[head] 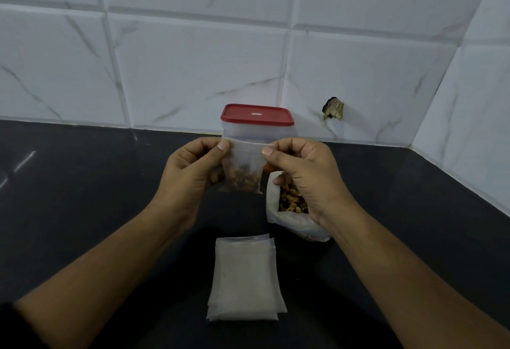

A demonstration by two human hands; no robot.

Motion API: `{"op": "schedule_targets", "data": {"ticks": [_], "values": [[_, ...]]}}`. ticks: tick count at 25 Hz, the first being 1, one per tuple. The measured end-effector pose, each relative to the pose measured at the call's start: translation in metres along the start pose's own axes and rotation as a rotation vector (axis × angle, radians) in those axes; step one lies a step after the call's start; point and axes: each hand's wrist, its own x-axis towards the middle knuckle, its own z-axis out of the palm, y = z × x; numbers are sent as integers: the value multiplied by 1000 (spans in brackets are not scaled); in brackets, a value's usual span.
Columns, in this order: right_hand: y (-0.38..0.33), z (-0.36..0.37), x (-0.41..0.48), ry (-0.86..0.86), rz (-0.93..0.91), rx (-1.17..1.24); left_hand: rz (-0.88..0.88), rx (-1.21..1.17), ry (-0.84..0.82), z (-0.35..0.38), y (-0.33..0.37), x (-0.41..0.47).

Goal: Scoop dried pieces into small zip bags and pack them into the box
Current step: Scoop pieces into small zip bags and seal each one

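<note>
A small clear zip bag with brown dried pieces in its lower half hangs upright above the counter. My left hand pinches its top left corner and my right hand pinches its top right corner along the zip strip. Behind the bag stands a clear plastic box with a red lid, lid on. Under my right hand lies a larger open bag of dried pieces. A stack of flat empty zip bags lies on the counter nearer to me.
The dark counter runs to a white marble-tiled wall at the back and on the right. A chipped hole in the tile shows right of the box.
</note>
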Motion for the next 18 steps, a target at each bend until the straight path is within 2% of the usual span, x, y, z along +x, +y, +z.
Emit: {"op": "schedule_targets", "data": {"ticks": [4, 6, 7, 9, 12, 15, 18], "values": [[0, -1, 0, -1, 18, 124, -5, 224, -178, 5, -9, -5], [0, -1, 0, -25, 16, 97, -11, 309, -166, 2, -12, -4], [-1, -2, 0, -33, -13, 0, -1, 338, -122, -2, -12, -2], [-7, -7, -1, -119, -126, -356, 8, 425, -21, -13, -15, 6], [-21, -3, -10, -469, -181, -808, 25, 720, 86, -35, -22, 22], [-24, 12, -20, -758, -94, -1044, 38, 872, 138, -48, -31, 42], [-21, 21, -23, -862, -46, -1172, 25, 946, 171, -51, -38, 61]]}}
